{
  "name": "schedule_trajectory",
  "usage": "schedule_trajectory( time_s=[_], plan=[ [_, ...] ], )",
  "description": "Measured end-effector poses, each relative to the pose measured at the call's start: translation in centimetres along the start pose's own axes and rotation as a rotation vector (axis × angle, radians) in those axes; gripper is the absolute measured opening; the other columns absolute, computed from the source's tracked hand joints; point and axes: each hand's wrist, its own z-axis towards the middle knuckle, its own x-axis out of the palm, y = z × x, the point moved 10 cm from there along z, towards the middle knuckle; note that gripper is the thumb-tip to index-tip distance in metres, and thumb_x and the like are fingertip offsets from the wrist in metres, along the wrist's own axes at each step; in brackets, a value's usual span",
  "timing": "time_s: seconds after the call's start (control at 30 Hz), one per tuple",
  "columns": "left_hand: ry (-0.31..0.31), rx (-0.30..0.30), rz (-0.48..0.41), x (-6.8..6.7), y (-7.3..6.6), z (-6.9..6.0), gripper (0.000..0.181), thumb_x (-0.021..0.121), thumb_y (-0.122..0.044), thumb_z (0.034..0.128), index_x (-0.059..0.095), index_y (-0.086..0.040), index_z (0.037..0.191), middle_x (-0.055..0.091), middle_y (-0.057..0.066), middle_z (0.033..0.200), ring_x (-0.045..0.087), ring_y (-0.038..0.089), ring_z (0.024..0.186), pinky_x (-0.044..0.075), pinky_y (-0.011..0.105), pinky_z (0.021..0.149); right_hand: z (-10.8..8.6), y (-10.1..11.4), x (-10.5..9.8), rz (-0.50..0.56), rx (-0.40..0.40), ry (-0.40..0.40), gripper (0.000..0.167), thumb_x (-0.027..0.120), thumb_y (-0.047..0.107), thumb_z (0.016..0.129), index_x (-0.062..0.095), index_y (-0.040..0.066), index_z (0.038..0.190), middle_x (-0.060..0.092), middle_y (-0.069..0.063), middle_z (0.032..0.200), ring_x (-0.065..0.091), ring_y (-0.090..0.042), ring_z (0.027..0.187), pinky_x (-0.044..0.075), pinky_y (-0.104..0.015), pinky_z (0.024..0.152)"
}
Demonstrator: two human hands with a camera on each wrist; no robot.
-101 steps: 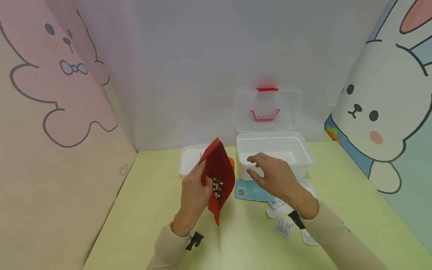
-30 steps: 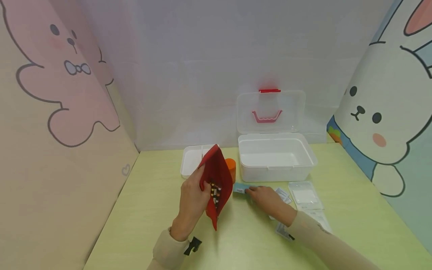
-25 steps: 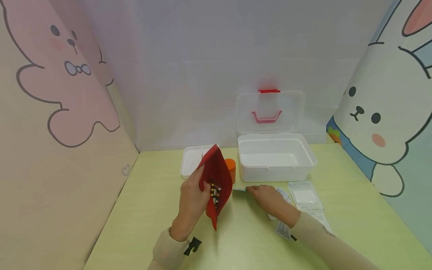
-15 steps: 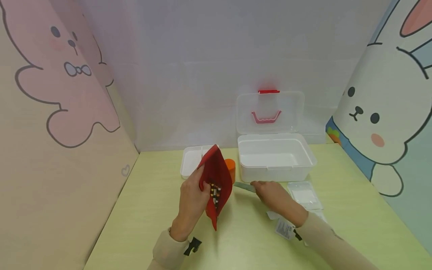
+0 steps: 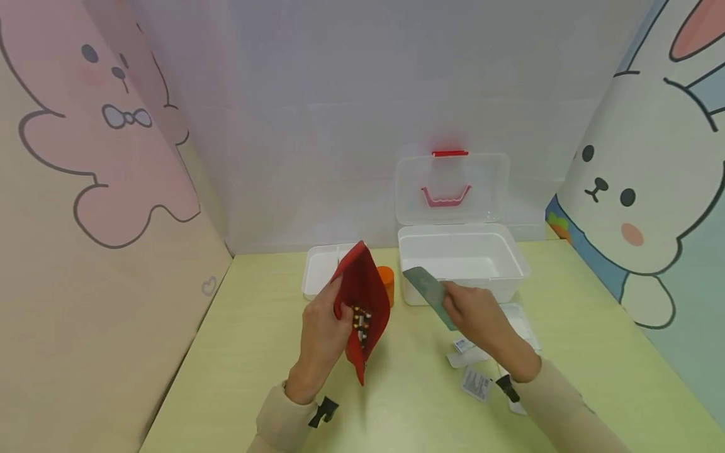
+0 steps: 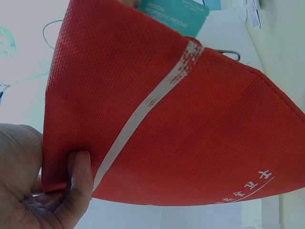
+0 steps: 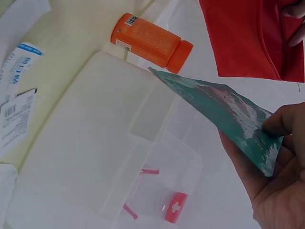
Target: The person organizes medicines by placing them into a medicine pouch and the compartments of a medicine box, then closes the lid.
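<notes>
My left hand (image 5: 324,327) grips the edge of a red fabric pouch (image 5: 367,283), held upright above the table with its mouth parted. Small dark, gold and white items (image 5: 361,324) show inside it; their kind is too small to tell. In the left wrist view the pouch (image 6: 157,105) carries a white stripe and white lettering. A flat teal packet (image 5: 430,294) is pinched between the thumb and fingers of my right hand (image 5: 478,314), tilted in the air before the white box. The right wrist view shows the packet (image 7: 224,112) with a shiny, creased surface.
The white box (image 5: 447,288) stands at the back with its clear lid (image 5: 453,176) raised. An orange bottle (image 5: 387,283) stands left of it, and a white divided tray (image 5: 320,270) sits behind the pouch. Small white packets (image 5: 477,384) lie near my right forearm.
My right hand has picked the teal packet up off the table and raised it toward the box's front. My left hand and the pouch have stayed almost still.
</notes>
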Motion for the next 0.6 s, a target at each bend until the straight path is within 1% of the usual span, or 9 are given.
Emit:
schedule_trajectory(
  time_s=[0.17,0.3,0.4,0.5,0.6],
  plan=[
    [0.001,-0.001,0.003,0.1,0.0,0.0,0.048,0.065,0.010,0.0805,0.062,-0.005,0.126,0.070,0.015,0.111,0.070,0.029,0.094,0.060,0.042,0.079,0.6,0.1,-2.4,0.005,0.015,-0.087,0.020,0.059,-0.001,0.084,0.064,-0.003,0.104,0.061,-0.006,0.064,0.044,-0.008,0.050,0.042,-0.027,0.047],
    [0.003,-0.001,-0.006,0.2,0.0,0.1,0.048,0.064,0.010,0.0811,0.061,-0.005,0.126,0.070,0.014,0.112,0.070,0.029,0.095,0.060,0.041,0.079,1.0,0.3,-4.5,0.054,0.052,-0.182,0.025,0.059,-0.002,0.084,0.065,-0.004,0.108,0.064,-0.010,0.064,0.047,-0.010,0.049,0.044,-0.029,0.045],
    [0.001,0.002,-0.016,0.3,-0.1,0.2,0.048,0.063,0.010,0.0814,0.061,-0.005,0.127,0.070,0.014,0.113,0.070,0.028,0.096,0.060,0.041,0.079,1.2,0.7,-5.9,0.093,0.071,-0.247,0.028,0.059,-0.002,0.084,0.065,-0.004,0.111,0.068,-0.015,0.070,0.053,-0.013,0.050,0.048,-0.034,0.047],
    [0.003,0.004,-0.025,0.5,-0.2,0.4,0.048,0.063,0.010,0.0819,0.061,-0.005,0.127,0.069,0.013,0.114,0.070,0.028,0.097,0.060,0.040,0.080,1.4,1.4,-6.9,0.121,0.078,-0.290,0.029,0.059,-0.002,0.085,0.066,-0.004,0.112,0.071,-0.018,0.076,0.058,-0.016,0.053,0.051,-0.037,0.050],
    [0.000,0.003,-0.027,0.7,-0.3,0.5,0.048,0.063,0.009,0.0820,0.060,-0.005,0.128,0.069,0.013,0.114,0.070,0.027,0.097,0.060,0.040,0.080,1.5,2.3,-7.5,0.154,0.083,-0.314,0.028,0.058,-0.002,0.085,0.066,-0.003,0.112,0.072,-0.018,0.079,0.061,-0.015,0.054,0.052,-0.036,0.051]
  ],
)
